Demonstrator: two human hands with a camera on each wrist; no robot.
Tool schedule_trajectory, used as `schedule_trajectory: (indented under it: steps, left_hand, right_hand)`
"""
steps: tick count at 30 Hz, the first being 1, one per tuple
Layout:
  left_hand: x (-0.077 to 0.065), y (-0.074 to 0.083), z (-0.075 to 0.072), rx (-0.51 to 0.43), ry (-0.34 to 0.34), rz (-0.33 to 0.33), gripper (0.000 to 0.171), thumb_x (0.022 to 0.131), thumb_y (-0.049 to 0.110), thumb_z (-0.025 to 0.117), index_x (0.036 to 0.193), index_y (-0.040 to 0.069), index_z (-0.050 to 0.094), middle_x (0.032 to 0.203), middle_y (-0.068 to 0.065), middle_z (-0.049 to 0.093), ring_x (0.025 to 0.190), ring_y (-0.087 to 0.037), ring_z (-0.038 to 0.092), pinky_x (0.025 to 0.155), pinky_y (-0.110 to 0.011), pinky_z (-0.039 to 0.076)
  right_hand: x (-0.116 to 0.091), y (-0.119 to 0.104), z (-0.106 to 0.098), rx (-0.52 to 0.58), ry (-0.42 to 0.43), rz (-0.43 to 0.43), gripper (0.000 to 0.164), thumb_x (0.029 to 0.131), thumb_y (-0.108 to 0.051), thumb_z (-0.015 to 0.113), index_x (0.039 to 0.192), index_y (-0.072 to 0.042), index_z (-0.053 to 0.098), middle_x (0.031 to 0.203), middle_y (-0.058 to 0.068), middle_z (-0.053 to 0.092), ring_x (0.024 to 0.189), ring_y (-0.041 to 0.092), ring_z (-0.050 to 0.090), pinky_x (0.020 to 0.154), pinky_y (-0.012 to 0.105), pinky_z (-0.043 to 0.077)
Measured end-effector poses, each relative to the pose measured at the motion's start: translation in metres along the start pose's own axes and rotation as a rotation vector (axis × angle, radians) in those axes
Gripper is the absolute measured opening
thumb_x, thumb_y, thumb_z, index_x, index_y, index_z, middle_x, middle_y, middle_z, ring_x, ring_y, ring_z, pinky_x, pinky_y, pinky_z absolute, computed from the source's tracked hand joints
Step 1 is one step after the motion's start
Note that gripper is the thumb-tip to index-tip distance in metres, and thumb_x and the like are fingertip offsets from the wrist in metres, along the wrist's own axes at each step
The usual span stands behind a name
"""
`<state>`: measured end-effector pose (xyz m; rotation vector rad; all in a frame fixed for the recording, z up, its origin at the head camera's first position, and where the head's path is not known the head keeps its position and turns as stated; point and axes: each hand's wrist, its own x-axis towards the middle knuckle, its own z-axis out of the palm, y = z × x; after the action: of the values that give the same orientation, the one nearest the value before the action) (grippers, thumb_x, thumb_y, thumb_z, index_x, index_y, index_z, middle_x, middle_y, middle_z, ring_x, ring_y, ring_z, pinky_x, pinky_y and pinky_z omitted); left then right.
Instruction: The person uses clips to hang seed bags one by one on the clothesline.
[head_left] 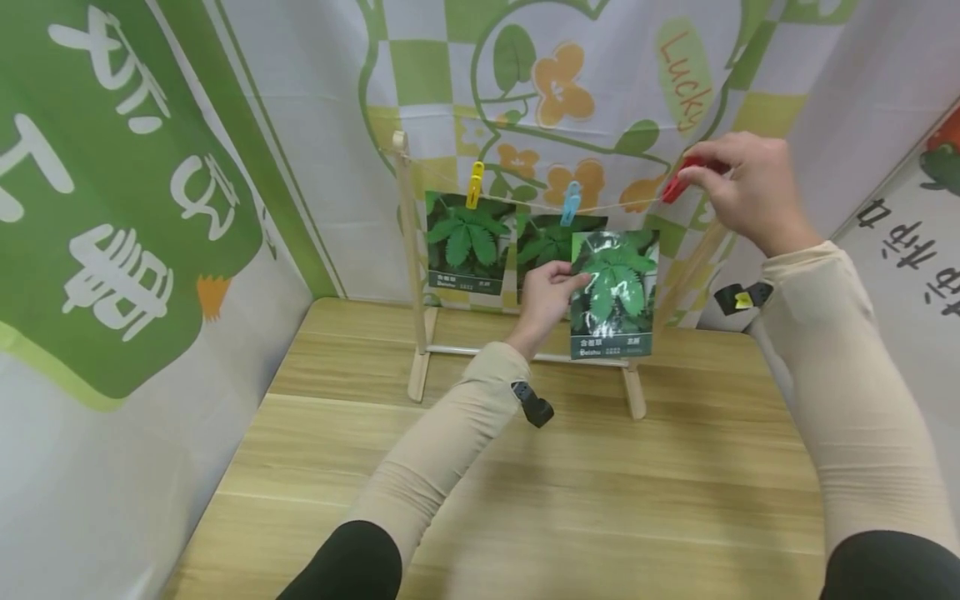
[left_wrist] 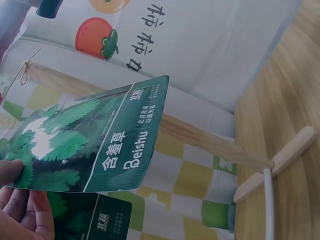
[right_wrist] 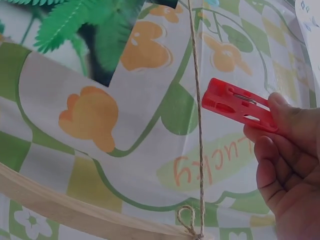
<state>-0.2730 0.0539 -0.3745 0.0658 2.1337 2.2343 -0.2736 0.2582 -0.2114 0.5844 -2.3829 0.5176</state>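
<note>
My left hand (head_left: 546,302) pinches a green seed packet (head_left: 613,292) by its left edge, in front of the rack and below the string. Up at the right, my right hand (head_left: 750,187) grips a red clothespin (head_left: 678,182) by its tail end; in the right wrist view the clothespin (right_wrist: 239,106) has its tip beside the twine (right_wrist: 199,130). A yellow clothespin (head_left: 475,185) holds one packet (head_left: 471,246) on the line. Beside it a blue clothespin (head_left: 571,203) holds a second packet (head_left: 531,237), partly hidden by the left hand and the held packet.
The wooden rack has a left post (head_left: 411,250), feet (head_left: 634,392) and a pale crossbar (head_left: 457,350) on the wood-grain table (head_left: 315,467). Close behind hangs a patterned cloth (head_left: 420,71). A green printed cloth (head_left: 45,275) is at the left, a white one (head_left: 900,167) at the right.
</note>
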Motion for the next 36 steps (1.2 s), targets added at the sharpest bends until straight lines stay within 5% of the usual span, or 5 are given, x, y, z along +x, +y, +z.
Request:
schedule_trajectory:
  steps: [6, 15, 19, 25, 36]
  left_hand:
    - [0.004, 0.002, 0.013, 0.024, 0.005, 0.020, 0.033, 0.088, 0.017, 0.072, 0.115, -0.001, 0.065, 0.108, -0.016, 0.072, 0.100, -0.025, 0.069, 0.079, -0.027, 0.054]
    - [0.004, 0.008, 0.032, 0.062, -0.036, 0.036, 0.034, 0.090, 0.018, 0.070, 0.121, 0.003, 0.064, 0.110, -0.014, 0.070, 0.085, -0.014, 0.063, 0.067, -0.021, 0.048]
    - [0.003, 0.011, 0.036, 0.072, -0.055, 0.059, 0.033, 0.092, 0.013, 0.066, 0.124, 0.002, 0.063, 0.115, -0.015, 0.068, 0.107, -0.024, 0.064, 0.080, -0.022, 0.051]
    - [0.003, 0.016, 0.042, 0.054, -0.035, 0.054, 0.031, 0.092, 0.009, 0.065, 0.122, 0.001, 0.063, 0.113, -0.016, 0.069, 0.106, -0.024, 0.064, 0.079, -0.020, 0.050]
    - [0.004, 0.016, 0.044, 0.041, -0.058, 0.031, 0.031, 0.094, 0.015, 0.064, 0.125, 0.008, 0.063, 0.114, -0.008, 0.067, 0.104, -0.016, 0.061, 0.080, -0.024, 0.051]
  right_hand:
    - [0.003, 0.003, -0.003, -0.030, -0.113, 0.049, 0.018, 0.091, -0.013, 0.068, 0.101, 0.000, 0.074, 0.097, 0.019, 0.073, 0.068, -0.009, 0.041, 0.061, 0.015, 0.034]
    - [0.003, 0.005, -0.002, -0.048, -0.280, 0.055, 0.017, 0.093, -0.014, 0.067, 0.102, -0.001, 0.073, 0.096, 0.017, 0.073, 0.063, 0.005, 0.051, 0.053, 0.012, 0.038]
    - [0.003, 0.006, -0.001, -0.060, -0.302, 0.035, 0.015, 0.092, -0.014, 0.067, 0.100, -0.002, 0.074, 0.095, 0.017, 0.074, 0.063, 0.000, 0.051, 0.055, 0.012, 0.038]
    - [0.003, 0.006, 0.000, -0.044, -0.303, 0.031, 0.015, 0.091, -0.013, 0.069, 0.098, -0.001, 0.074, 0.096, 0.018, 0.074, 0.065, -0.012, 0.047, 0.057, 0.009, 0.037]
    - [0.004, 0.012, -0.003, -0.031, -0.450, 0.092, 0.029, 0.093, -0.020, 0.067, 0.113, 0.001, 0.070, 0.104, 0.021, 0.073, 0.075, 0.017, 0.059, 0.058, 0.017, 0.041]
